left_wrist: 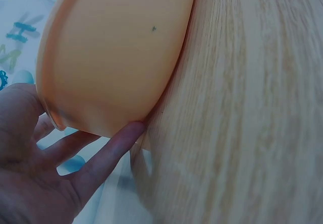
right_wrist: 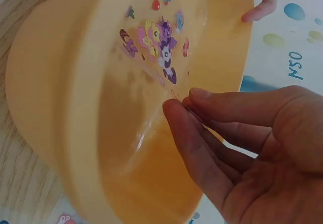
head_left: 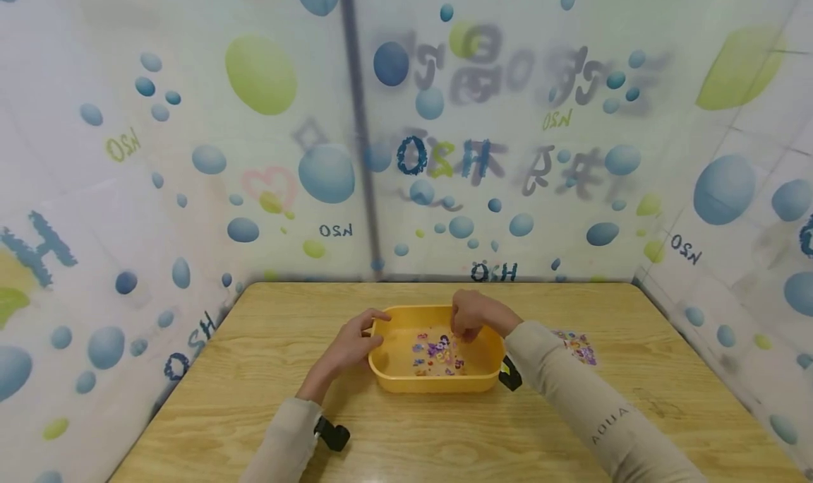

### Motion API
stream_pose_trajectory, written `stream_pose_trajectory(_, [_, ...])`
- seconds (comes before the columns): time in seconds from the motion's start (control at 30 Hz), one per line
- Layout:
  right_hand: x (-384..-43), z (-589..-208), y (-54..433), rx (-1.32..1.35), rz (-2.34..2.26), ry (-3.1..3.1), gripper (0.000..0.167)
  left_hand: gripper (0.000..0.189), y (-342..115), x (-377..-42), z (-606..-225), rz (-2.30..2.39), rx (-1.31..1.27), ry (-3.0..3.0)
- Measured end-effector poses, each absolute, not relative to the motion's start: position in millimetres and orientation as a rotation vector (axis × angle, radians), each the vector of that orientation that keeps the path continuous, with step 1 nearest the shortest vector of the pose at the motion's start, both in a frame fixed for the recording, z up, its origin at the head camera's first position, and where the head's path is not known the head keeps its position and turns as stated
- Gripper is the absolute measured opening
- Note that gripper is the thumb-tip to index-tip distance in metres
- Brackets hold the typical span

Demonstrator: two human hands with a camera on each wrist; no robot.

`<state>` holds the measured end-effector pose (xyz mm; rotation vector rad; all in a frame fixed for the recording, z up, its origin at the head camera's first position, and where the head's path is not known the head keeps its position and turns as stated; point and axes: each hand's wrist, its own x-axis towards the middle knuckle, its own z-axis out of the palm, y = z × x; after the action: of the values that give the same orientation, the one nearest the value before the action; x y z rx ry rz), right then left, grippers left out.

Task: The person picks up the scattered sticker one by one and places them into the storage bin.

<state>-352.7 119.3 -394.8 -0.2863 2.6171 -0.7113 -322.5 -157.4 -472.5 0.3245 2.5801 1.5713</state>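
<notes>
A yellow plastic basin stands on the wooden table. Inside it lies a clear sheet of cartoon pony stickers, with small colourful figures on it. My left hand holds the basin's left end; in the left wrist view, one finger lies against the outer wall, and others go behind the rim. Reaching in over the right side, my right hand pinches an edge of the clear sheet between thumb and fingertips, seen close in the right wrist view. The pinched part is mostly hidden by the fingertips.
Another sticker sheet lies on the table to the basin's right, partly behind my right sleeve. A printed curtain with bubbles and lettering rises behind the table's back edge and along both sides.
</notes>
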Motion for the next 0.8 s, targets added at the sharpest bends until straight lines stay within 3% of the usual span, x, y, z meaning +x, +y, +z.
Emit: stream_pose_trajectory(0.8, [-357.7, -409.8, 113.8, -0.165, -0.609, 2.542, 0.023, 0.035, -158.1, -323.7, -473.5, 1.550, 0.352, 2.610])
